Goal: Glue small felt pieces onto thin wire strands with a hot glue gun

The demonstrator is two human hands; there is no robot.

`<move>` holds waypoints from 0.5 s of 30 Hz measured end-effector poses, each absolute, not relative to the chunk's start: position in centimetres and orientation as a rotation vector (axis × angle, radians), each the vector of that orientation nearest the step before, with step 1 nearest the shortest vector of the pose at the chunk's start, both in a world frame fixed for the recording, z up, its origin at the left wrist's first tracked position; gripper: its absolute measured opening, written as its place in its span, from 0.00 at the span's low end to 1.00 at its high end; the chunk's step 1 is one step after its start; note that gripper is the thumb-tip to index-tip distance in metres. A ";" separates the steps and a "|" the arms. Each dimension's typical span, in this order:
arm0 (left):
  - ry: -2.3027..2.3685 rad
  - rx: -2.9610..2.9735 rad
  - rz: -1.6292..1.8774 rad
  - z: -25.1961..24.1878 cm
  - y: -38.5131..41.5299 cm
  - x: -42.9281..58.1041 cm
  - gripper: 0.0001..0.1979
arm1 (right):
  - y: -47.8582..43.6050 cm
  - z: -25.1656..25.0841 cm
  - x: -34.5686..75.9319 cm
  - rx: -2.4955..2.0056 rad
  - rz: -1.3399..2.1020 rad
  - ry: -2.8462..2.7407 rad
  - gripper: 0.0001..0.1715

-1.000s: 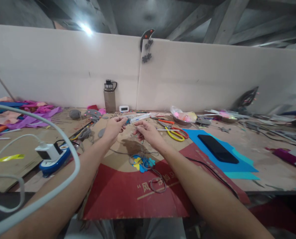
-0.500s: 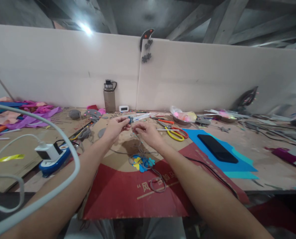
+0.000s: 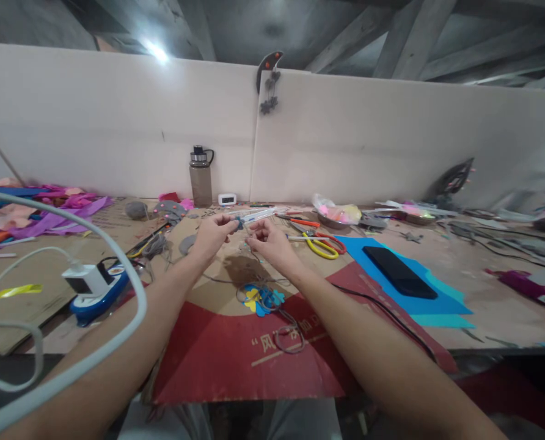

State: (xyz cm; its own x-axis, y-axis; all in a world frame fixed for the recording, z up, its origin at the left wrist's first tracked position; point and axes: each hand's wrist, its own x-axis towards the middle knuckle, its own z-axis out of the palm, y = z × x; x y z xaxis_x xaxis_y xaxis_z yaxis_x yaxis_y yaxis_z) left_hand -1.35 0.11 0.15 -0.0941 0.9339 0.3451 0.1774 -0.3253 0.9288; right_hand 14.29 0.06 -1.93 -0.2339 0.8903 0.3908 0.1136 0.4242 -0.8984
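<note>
Between the thumb and fingertips of my left hand [image 3: 214, 236] is a small dark blue-teal piece [image 3: 240, 223], too small to make out fully. Just to its right, my right hand [image 3: 272, 245] is pinched closed on a thin grey yarn. This grey yarn [image 3: 291, 350] hangs down and lies in loose loops on the cardboard below. Under part of it rest several flower-shaped cut-outs [image 3: 251, 300] in yellow, blue and turquoise. Both hands are held above the red and brown cardboard [image 3: 236, 360].
Yellow-handled scissors [image 3: 322, 247] and orange-handled pliers [image 3: 305, 222] lie right of my hands. Farther right, a black phone [image 3: 398, 272] rests on blue sheets [image 3: 442, 307]. A blue power strip [image 3: 87, 310] and a white cable [image 3: 137, 281] are on the left. A bottle [image 3: 201, 186] stands behind.
My right hand has shifted slightly right, and the gap between the two hands is a little wider. My left hand keeps its pinch on the small piece.
</note>
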 end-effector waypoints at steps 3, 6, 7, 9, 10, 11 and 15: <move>1.246 1.533 1.479 0.2 0.0 -1.2 0.11 | 0.2 -1.5 14.8 -0.973 0.653 -1.731 0.03; 1.248 1.574 1.455 0.2 -0.1 -1.1 0.10 | 0.1 -1.0 15.0 -0.976 0.507 -1.707 0.02; 1.249 1.594 1.448 0.1 0.0 -1.1 0.10 | 0.0 -1.0 15.0 -0.956 0.527 -1.679 0.04; 1.250 1.624 1.441 0.0 0.0 -1.2 0.09 | -0.1 -1.0 14.8 -0.905 0.669 -1.612 0.09; 1.245 1.630 1.441 -0.1 0.1 -1.2 0.09 | -0.1 -1.1 14.7 -0.886 0.756 -1.585 0.13; 1.235 1.630 1.440 -0.1 0.1 -1.2 0.09 | -0.1 -1.3 14.6 -0.874 0.828 -1.571 0.18; 1.166 1.603 1.409 -0.2 0.1 -1.0 0.09 | -0.2 -1.7 14.4 -0.915 0.832 -1.638 0.28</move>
